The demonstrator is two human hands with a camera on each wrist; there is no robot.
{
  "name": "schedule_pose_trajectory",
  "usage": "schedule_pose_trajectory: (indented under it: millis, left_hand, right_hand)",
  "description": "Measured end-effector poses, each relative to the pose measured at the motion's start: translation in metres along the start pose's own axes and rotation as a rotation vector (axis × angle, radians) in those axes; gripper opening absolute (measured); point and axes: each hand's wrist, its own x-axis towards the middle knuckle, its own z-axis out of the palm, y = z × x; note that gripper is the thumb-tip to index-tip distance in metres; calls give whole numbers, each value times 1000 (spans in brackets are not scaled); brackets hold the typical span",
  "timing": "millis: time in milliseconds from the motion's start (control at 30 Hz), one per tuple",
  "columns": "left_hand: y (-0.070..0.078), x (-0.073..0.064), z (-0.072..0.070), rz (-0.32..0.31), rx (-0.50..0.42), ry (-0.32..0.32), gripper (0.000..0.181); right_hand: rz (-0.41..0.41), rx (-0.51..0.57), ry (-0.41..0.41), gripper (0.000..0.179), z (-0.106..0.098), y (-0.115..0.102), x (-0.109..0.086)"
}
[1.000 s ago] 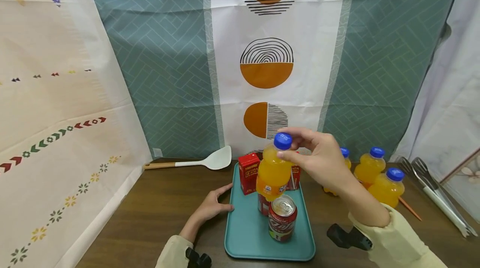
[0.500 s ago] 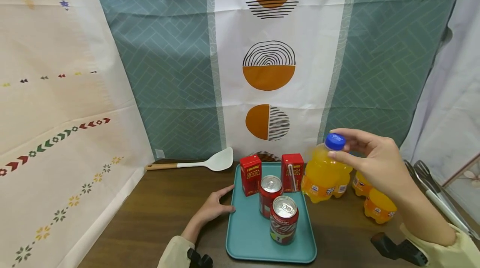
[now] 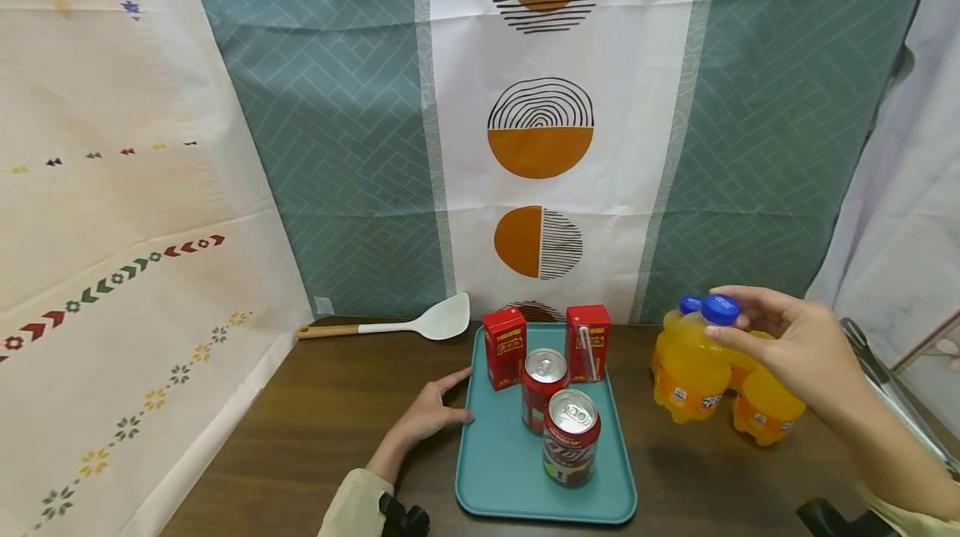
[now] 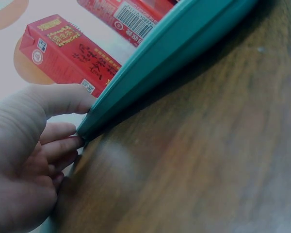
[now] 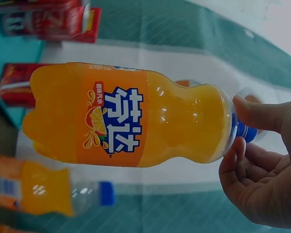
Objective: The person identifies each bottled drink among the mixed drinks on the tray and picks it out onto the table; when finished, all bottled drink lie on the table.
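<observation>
My right hand pinches the neck of an orange soda bottle just under its blue cap, thumb on one side and fingers on the other. The bottle hangs upright right of the tray, apparently just above the table. Beside and behind it stand several like bottles, partly hidden. With thumb and fingertips, my left hand touches the left edge of a teal tray. On that tray are two red drink cans and two red drink cartons, one with a straw.
A white spatula with a wooden handle lies behind the tray's left side, near the back cloth. Long metal utensils lie at the far right, partly behind my right arm. Patterned cloth hangs behind the table.
My right hand has carried the orange soda bottle from above the tray to the right and down, beside the other bottles. My left hand has stayed at the tray's edge.
</observation>
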Motion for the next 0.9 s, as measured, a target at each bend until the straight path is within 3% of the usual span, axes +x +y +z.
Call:
schedule_pose_trajectory:
  millis: [400,700,900]
  left_hand:
    - [2,0,1,-14,24,2,74]
    - [9,0,3,-9,-8,-9,73]
    - [9,-3,1,-14,-7,4,72]
  right_hand:
    - [49,-98,-32,41,3,42,-2]
    - [97,-165,-62,48,3,56,-5]
    - [80,-139,-65,44,16,64,-9]
